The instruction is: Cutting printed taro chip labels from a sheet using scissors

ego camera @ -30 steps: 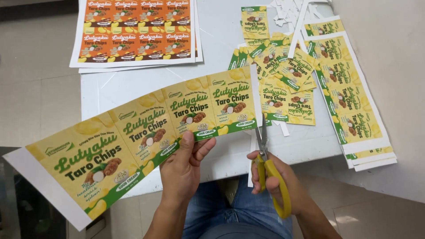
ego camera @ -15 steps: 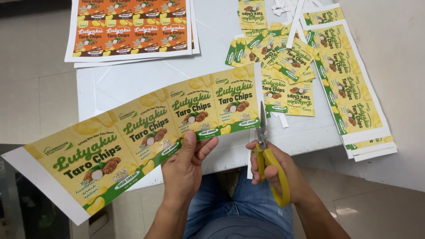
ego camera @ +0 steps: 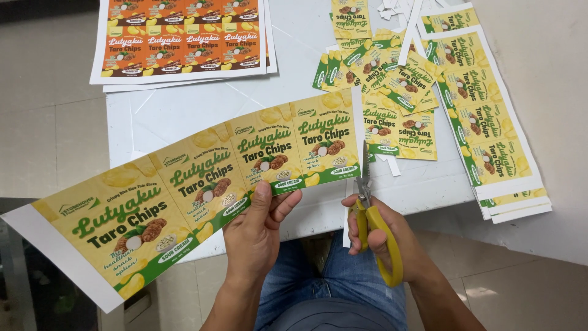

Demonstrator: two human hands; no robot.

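My left hand (ego camera: 256, 230) pinches the lower edge of a long paper strip of yellow and green snack labels (ego camera: 184, 184), which slants from lower left up to the right over the table. My right hand (ego camera: 383, 236) grips yellow-handled scissors (ego camera: 370, 217). Their blades point upward along the strip's right end, at the white margin beside the last label. A thin white offcut hangs down beside the scissors.
A white table (ego camera: 184, 110) holds a stack of orange label sheets (ego camera: 184, 37) at the back left, a loose pile of cut yellow labels (ego camera: 380, 79), white paper trimmings (ego camera: 404, 15), and stacked yellow label strips (ego camera: 484, 122) on the right. My jeans-clad legs are below.
The scissor blades have closed and moved slightly up along the strip's right edge. The strip and my left hand stay almost still.
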